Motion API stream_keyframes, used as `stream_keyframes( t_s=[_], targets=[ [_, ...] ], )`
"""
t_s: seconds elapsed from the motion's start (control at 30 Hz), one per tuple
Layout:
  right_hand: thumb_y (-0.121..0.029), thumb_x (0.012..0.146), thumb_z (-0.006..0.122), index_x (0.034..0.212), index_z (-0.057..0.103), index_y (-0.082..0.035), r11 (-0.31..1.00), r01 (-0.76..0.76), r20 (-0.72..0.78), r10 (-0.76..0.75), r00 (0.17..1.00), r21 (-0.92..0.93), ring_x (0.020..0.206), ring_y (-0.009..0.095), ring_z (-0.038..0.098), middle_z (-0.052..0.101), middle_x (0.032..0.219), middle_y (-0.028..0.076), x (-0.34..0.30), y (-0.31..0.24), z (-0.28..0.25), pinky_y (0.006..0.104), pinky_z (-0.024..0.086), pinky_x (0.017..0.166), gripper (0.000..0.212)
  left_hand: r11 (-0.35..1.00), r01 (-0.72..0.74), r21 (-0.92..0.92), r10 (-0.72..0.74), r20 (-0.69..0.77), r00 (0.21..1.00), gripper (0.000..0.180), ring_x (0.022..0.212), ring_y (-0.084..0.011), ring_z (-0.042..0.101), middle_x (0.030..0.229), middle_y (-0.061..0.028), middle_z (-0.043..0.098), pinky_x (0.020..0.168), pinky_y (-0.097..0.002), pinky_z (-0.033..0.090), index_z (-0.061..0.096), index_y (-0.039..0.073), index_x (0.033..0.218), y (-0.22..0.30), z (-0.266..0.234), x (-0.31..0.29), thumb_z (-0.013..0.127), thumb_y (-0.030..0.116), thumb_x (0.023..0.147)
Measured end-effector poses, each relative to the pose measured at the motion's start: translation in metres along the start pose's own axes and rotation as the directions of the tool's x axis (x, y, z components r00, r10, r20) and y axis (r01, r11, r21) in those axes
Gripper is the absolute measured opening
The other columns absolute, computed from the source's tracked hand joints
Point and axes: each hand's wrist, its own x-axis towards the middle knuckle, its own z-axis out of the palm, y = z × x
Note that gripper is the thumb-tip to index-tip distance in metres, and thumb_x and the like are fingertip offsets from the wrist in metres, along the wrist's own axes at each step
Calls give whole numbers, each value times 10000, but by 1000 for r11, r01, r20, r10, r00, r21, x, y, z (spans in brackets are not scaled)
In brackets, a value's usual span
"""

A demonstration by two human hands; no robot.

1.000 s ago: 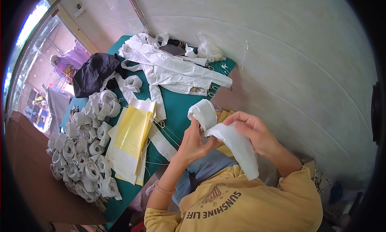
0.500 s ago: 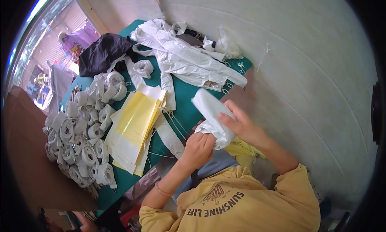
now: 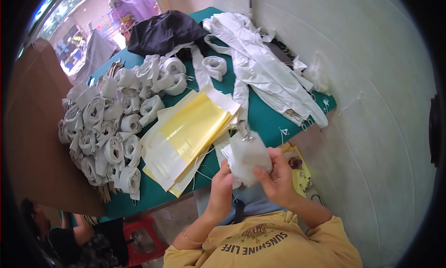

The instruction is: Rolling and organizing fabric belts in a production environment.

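Both my hands hold a white rolled strap (image 3: 249, 159) above the near edge of the green table (image 3: 153, 200). Small metal hooks (image 3: 244, 130) show at the far end of this roll. My left hand (image 3: 219, 191) is closed on the roll's left side, its fingers partly hidden behind it. The fingers of my right hand (image 3: 277, 179) wrap the right side, with the thumb lying across the front. Just left of the roll lies a stack of yellow and white sheets (image 3: 186, 145).
Many similar white rolls (image 3: 114, 111) are heaped at the table's left. Behind are a black cloth or bag (image 3: 169, 33) and long white straps (image 3: 272, 73). A brown board (image 3: 37, 133) stands left, a pale wall right. Another person (image 3: 65, 233) is near a red stool (image 3: 147, 242).
The view has shifted, so the table appears farther right. The white strap, a longer bundle before, is now a compact roll with hooks showing. My left hand has come up beside it.
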Motion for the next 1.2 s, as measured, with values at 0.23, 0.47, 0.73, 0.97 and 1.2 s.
stream_keyframes(
  t_s=[0.23,0.47,0.73,0.97,1.2],
  targets=[
    [-91,855,573,1032,526,-46,794,420,152,-395,906,-439,784,266,507,563,896,85,26,23,46,361,346,769,189,933,10,361,108,-306,946,478,1105,-241,449,1182,-141,482,969,-350,314,419,-38,1248,-10,-9,-11,467,287,901],
    [-114,835,521,1240,499,-65,607,372,215,-318,924,-702,737,236,460,495,857,46,32,25,88,354,300,744,408,944,-28,330,171,-412,895,316,954,-182,498,1095,-114,536,838,-297,390,504,-42,1138,-18,-43,-20,446,194,934],
    [-22,860,446,1189,521,38,957,200,234,-149,961,-209,902,330,494,524,960,151,85,44,146,391,372,889,344,833,-199,517,544,-699,463,457,1022,-178,536,1103,-140,572,903,-330,417,513,-62,1157,68,-125,-2,461,342,950],
    [-94,818,531,1187,410,129,778,-37,55,91,994,-627,1115,387,471,465,1166,293,123,172,227,423,391,933,447,859,-221,462,503,-843,191,462,878,-185,557,1039,-117,571,766,-324,463,491,-28,1124,9,-193,72,421,401,968],
    [-185,869,555,998,550,14,901,-342,327,418,848,-265,612,141,591,599,670,61,138,180,205,266,452,564,238,861,-333,384,471,-850,236,437,919,-194,549,1061,-107,554,793,-339,459,463,8,1165,-3,-210,57,413,398,972]
  ],
)
